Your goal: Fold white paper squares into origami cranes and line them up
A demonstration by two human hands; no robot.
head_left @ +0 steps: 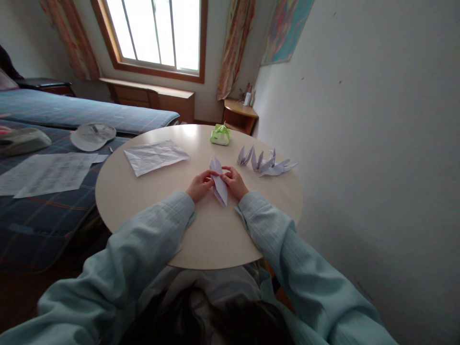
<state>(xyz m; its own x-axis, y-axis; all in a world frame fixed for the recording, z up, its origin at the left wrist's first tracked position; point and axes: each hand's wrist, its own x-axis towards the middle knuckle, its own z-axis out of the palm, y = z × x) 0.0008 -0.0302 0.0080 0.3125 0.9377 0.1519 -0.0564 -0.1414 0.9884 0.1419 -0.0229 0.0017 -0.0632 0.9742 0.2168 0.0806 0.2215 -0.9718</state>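
Observation:
Between my two hands is a folded white paper point(220, 192), long and diamond-shaped, with one tip pointing away from me and the other toward me. My left hand point(200, 186) pinches it at the middle of its left edge. From the other side, my right hand point(235, 183) grips its middle with thumb and fingers. Several folded paper cranes point(268, 164) stand in a cluster to the right of my hands. A creased sheet of paper point(155, 155) lies flat at the left of the table.
The round table point(122, 206) stands close to the white wall point(377, 143) on my right. A green tissue pack point(220, 135) sits at its far edge. On the bed point(72, 211) to the left are printed sheets point(57, 172) and a white cap point(93, 136).

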